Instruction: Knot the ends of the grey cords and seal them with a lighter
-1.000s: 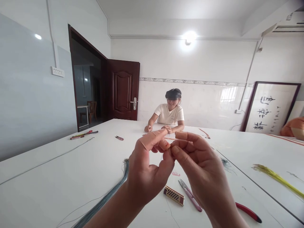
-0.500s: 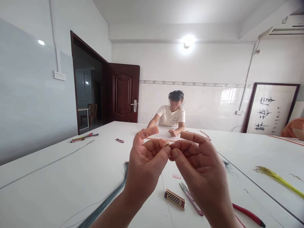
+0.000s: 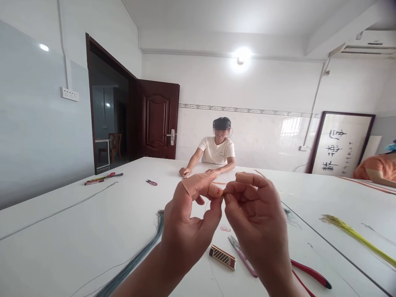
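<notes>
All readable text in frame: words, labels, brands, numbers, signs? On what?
None can be read for certain.
Framed calligraphy: large dark characters turned sideways, smaller ones beside; too unclear to quote.
Co-worker's shirt: chest print, too small.
Red mark on table: too small.
Air conditioner: dark mark, too small.

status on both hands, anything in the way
Left hand and right hand close together, both pinched. Anything between them too small to tell. Lighter and snips below, not blocking.

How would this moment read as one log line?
left hand: pinching; right hand: pinching close by; hold: too small to tell; nearby: patterned lighter, snips, teal threads
</notes>
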